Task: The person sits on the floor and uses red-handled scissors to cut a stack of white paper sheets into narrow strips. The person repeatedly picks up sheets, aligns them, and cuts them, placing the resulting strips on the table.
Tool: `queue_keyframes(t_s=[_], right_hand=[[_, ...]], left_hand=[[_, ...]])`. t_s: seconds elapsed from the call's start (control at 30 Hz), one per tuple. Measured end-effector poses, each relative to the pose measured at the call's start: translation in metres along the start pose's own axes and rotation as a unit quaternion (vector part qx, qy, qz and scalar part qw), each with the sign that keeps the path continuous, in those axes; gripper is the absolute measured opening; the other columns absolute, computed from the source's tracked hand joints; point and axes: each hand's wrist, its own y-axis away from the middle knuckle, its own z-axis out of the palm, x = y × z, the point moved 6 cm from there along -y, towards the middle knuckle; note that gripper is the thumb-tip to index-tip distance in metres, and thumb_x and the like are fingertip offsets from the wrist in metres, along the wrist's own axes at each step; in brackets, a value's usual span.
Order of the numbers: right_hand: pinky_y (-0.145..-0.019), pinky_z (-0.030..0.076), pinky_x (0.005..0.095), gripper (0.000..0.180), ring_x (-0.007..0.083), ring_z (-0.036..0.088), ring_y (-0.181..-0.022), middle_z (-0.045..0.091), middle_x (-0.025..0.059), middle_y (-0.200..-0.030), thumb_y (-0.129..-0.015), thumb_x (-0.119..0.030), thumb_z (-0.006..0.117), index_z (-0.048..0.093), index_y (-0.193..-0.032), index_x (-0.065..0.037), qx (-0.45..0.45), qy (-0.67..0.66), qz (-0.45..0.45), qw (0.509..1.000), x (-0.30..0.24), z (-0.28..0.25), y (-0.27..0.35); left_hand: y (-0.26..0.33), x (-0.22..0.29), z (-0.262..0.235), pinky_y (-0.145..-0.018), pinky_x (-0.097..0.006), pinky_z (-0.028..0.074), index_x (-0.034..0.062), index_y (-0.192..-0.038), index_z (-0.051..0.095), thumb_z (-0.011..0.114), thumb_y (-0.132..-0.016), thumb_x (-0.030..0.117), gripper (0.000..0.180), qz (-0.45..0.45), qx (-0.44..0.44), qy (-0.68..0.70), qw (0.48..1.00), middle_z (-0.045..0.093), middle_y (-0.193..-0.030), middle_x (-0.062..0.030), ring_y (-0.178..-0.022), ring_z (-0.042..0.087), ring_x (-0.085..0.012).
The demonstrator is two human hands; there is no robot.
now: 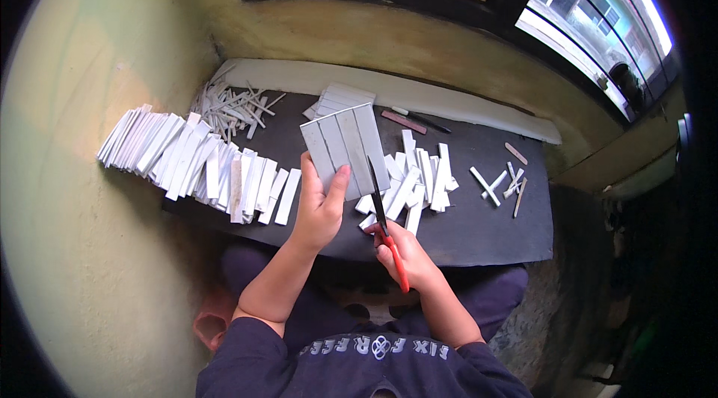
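My left hand (320,207) grips a white sheet (340,145) marked with dark parallel lines, its thumb on the near face. The sheet is held up above the dark tabletop. My right hand (410,254) is closed round a pair of scissors (399,269) with red handles and dark blades. The blades point away from me and meet the sheet near its right edge, along the strip there. Just beyond and right of the scissors lies a loose heap of white strips (424,177), partly hidden behind the sheet.
A long row of stacked white strips (179,150) runs along the table's left side. Thin offcuts (238,108) are piled behind it. More lined sheets (345,97) lie at the back, beside a pinkish stick (404,121) and a pen (430,120). Several small pieces (514,181) lie right on the dark table (493,237).
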Motion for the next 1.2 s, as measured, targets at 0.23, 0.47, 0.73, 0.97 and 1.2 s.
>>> queue_keyframes(t_s=[0.23,0.47,0.73,0.97,1.2], right_hand=[[-0.070,0.044,0.0342,0.053,0.0263,0.055,-0.074,0.054,0.0141,-0.077,-0.081,-0.044,0.056,0.051,-0.106,0.003,-0.005,0.001,-0.025,1.000,-0.002,0.016,-0.012],[-0.072,0.043,0.0358,0.061,0.0294,0.055,-0.078,0.054,0.0160,-0.080,-0.081,-0.053,0.050,0.052,-0.105,0.002,-0.013,0.024,-0.028,0.999,0.000,0.018,-0.014],[-0.077,0.043,0.0370,0.060,0.0322,0.055,-0.086,0.055,0.0189,-0.091,-0.082,-0.053,0.048,0.049,-0.109,0.001,-0.028,0.028,-0.036,0.999,0.000,0.019,-0.013],[-0.078,0.043,0.0367,0.053,0.0306,0.054,-0.086,0.055,0.0177,-0.096,-0.082,-0.046,0.050,0.048,-0.112,-0.001,-0.041,0.015,-0.024,0.999,0.002,0.019,-0.010],[-0.075,0.042,0.0354,0.054,0.0271,0.053,-0.082,0.054,0.0161,-0.088,-0.081,-0.047,0.051,0.049,-0.110,-0.001,-0.038,0.010,-0.016,0.999,0.004,0.020,-0.011]], left_hand=[[-0.001,0.010,-0.017,-0.091,-0.027,0.035,0.0008,-0.117,0.030,0.045,-0.091,0.007,0.031,0.020,0.006,-0.050,0.999,0.046,-0.112,-0.0104,-0.103,0.045,-0.0135],[-0.005,0.009,-0.021,-0.091,-0.027,0.035,0.0002,-0.116,0.031,0.046,-0.091,0.008,0.030,0.015,-0.008,-0.037,0.999,0.046,-0.111,-0.0105,-0.103,0.045,-0.0136],[-0.005,0.003,-0.025,-0.092,-0.028,0.034,0.0004,-0.119,0.033,0.047,-0.090,0.009,0.033,0.004,-0.007,-0.014,1.000,0.047,-0.114,-0.0103,-0.105,0.045,-0.0142],[-0.003,0.004,-0.024,-0.092,-0.028,0.034,0.0007,-0.118,0.033,0.046,-0.090,0.008,0.032,-0.002,-0.007,-0.004,1.000,0.047,-0.113,-0.0099,-0.104,0.045,-0.0140],[-0.002,0.006,-0.023,-0.093,-0.028,0.033,0.0008,-0.118,0.032,0.046,-0.091,0.009,0.032,0.005,-0.003,-0.027,1.000,0.046,-0.114,-0.0104,-0.105,0.044,-0.0143]])
